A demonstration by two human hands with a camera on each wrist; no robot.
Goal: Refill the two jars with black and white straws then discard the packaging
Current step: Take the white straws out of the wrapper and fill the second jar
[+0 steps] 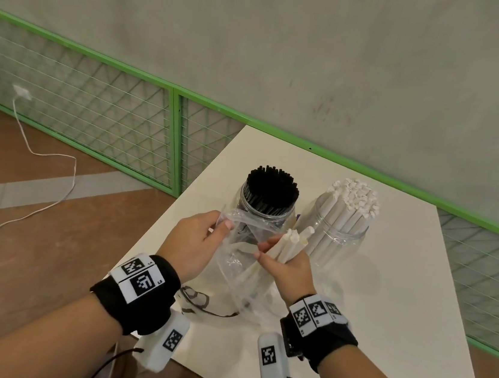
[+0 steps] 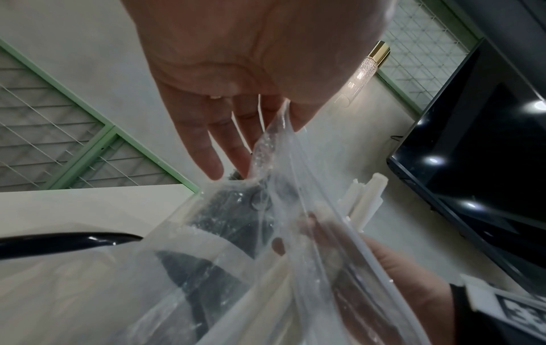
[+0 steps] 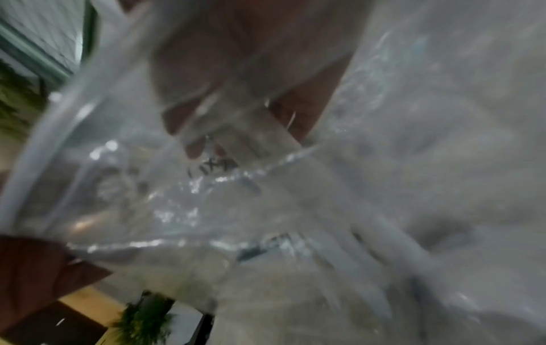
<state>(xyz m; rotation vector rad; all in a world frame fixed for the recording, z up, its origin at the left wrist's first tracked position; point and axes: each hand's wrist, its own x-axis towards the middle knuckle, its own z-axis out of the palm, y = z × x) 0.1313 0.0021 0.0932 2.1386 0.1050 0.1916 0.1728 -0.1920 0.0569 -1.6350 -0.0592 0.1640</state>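
Two clear jars stand at the back of the white table: the left jar packed with black straws, the right jar packed with white straws. In front of them my left hand pinches the top edge of a clear plastic bag and holds it up. My right hand grips a small bunch of white straws at the bag's mouth. The left wrist view shows the bag and those straws. In the blurred right wrist view the bag's plastic covers my fingers.
More clear packaging with black print lies on the table under my wrists. A green-framed mesh fence runs behind the table along a grey wall. A white cable trails over the brown floor to the left.
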